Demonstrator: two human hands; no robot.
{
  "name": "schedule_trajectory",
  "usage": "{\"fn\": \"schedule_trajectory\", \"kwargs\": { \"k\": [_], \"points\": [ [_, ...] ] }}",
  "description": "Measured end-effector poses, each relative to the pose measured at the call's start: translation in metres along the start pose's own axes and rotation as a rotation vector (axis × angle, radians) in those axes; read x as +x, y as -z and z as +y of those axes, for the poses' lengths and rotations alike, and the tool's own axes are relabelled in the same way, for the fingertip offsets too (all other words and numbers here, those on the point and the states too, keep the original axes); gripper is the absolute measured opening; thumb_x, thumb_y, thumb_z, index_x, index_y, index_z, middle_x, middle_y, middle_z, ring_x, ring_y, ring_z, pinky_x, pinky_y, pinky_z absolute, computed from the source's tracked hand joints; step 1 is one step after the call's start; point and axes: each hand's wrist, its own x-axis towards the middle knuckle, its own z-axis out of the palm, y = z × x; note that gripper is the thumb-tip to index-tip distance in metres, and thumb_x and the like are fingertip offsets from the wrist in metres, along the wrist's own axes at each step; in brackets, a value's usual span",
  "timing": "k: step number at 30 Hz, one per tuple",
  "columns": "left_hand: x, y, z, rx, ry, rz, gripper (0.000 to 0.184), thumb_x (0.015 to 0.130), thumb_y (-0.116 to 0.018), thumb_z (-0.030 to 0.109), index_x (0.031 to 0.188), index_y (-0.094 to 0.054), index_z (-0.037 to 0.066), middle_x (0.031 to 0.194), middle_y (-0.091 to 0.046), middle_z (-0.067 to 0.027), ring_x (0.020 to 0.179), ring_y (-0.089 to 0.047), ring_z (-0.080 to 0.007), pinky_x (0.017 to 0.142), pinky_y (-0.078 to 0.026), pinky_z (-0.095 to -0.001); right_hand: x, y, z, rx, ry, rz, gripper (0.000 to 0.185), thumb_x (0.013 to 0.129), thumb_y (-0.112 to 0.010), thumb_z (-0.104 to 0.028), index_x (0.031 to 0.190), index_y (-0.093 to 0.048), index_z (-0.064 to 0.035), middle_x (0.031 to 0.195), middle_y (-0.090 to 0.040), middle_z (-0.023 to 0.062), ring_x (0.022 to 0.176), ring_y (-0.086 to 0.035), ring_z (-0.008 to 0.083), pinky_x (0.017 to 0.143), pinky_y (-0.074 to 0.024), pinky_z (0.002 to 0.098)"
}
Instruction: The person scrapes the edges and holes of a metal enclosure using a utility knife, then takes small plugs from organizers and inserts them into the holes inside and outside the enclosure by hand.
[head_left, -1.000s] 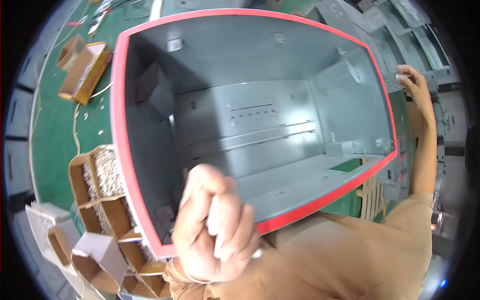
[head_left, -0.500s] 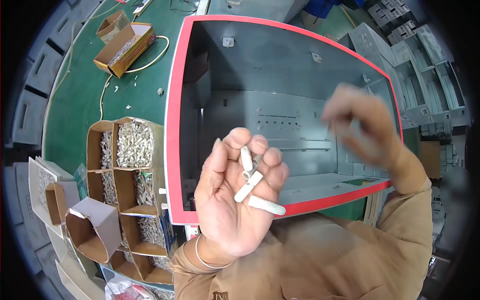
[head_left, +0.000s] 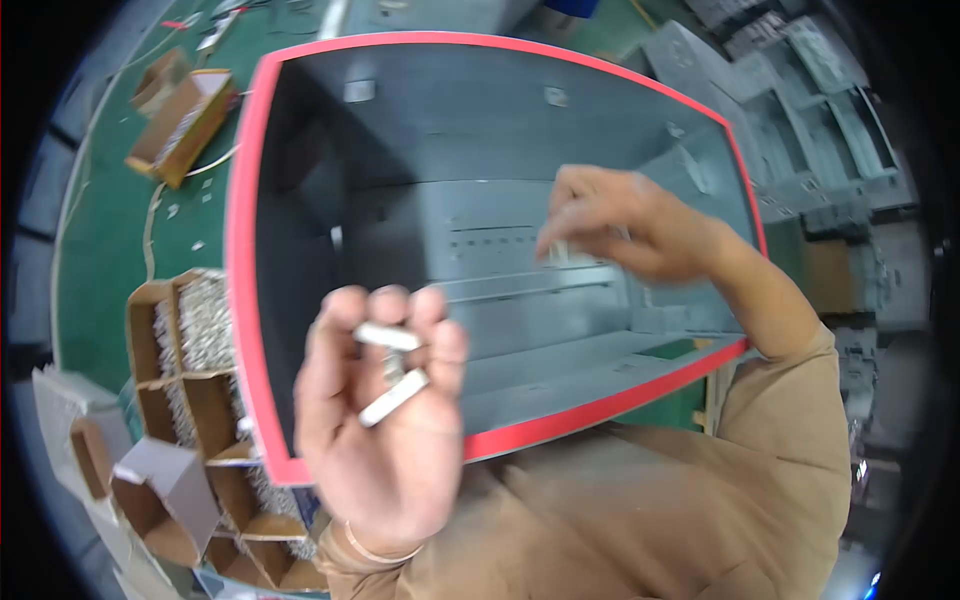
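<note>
My left hand (head_left: 385,430) is palm up with its fingers curled, in front of a metal cabinet box (head_left: 420,40) with a red rim. Lying across its palm and fingers are small white rod-like pieces, an upper one (head_left: 388,336) and a lower one (head_left: 394,397). A small grey metal part (head_left: 393,368) sits between them. Over the inside of the box, my right hand (head_left: 620,225) is bent down with its fingers drawn together. A pale blurred spot shows below those fingertips; I cannot make out what it is.
At the left, a cardboard divider box (head_left: 165,375) holds many small parts in compartments. A long yellow-brown carton (head_left: 180,130) and a white cable (head_left: 152,230) lie on the green table (head_left: 110,200). Grey metal cabinets (head_left: 790,140) stand at the right.
My right hand has moved left over the box, its fingers now drawn together. One white piece no longer shows on my left palm. The camera view has shifted.
</note>
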Motion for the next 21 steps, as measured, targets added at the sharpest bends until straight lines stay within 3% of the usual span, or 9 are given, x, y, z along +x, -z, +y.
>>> {"fn": "schedule_trajectory", "kwargs": {
  "k": [4, 5, 7, 16, 21],
  "points": [
    [0.001, -0.006, -0.003, -0.055, 0.023, -0.038, 0.016, 0.09, -0.032, 0.02, 0.09, -0.042, 0.007, 0.087, -0.044, -0.0066, 0.083, -0.042, -0.0198, 0.074, -0.036, -0.0332, -0.069, -0.002, 0.122, -0.237, -0.549, -0.149, 0.011, 0.072, -0.055, -0.005, 0.082, -0.059, -0.0055, 0.08, -0.054, 0.009, 0.078, -0.053, 0.0248, 0.068, -0.0415, 0.0332],
    [0.0, -0.009, -0.003, -0.07, 0.023, -0.062, 0.012, 0.089, -0.032, 0.01, 0.098, -0.036, 0.004, 0.087, -0.034, -0.0053, 0.077, -0.034, -0.0153, 0.068, -0.03, -0.0291, -0.093, -0.012, 0.154, -0.32, -0.643, -0.232, 0.01, 0.07, -0.056, -0.004, 0.079, -0.06, -0.0046, 0.077, -0.056, 0.0087, 0.076, -0.054, 0.0243, 0.066, -0.0416, 0.0329],
    [-0.002, -0.018, -0.007, -0.076, 0.01, 0.001, 0.01, 0.089, -0.032, 0.01, 0.097, -0.035, 0.005, 0.081, -0.032, -0.0037, 0.073, -0.034, -0.0139, 0.064, -0.03, -0.0276, -0.117, -0.031, 0.182, -0.409, -0.87, -0.593, 0.012, 0.067, -0.058, -0.005, 0.079, -0.061, -0.0052, 0.079, -0.06, 0.0097, 0.081, -0.056, 0.0244, 0.069, -0.0432, 0.0329],
    [0.0, -0.016, -0.002, 0.073, 0.027, -0.047, 0.005, 0.09, -0.03, 0.01, 0.089, -0.034, 0.007, 0.073, -0.036, -0.0043, 0.055, -0.04, -0.0132, 0.049, -0.031, -0.0253, -0.146, -0.061, 0.19, -0.277, -0.818, -0.88, 0.012, 0.067, -0.06, -0.007, 0.079, -0.062, -0.0043, 0.078, -0.061, 0.0116, 0.079, -0.057, 0.0265, 0.067, -0.0452, 0.0338],
    [0.0, -0.016, 0.0, 0.153, 0.05, -0.066, 0.007, 0.091, -0.028, 0.011, 0.087, -0.033, 0.008, 0.069, -0.036, -0.0036, 0.05, -0.041, -0.0138, 0.044, -0.032, -0.0249, -0.143, -0.064, 0.185, -0.143, -0.968, -0.857, 0.016, 0.068, -0.053, -0.003, 0.081, -0.062, -0.0014, 0.074, -0.061, 0.0118, 0.068, -0.059, 0.0212, 0.06, -0.0465, 0.0308]
  ]
}}
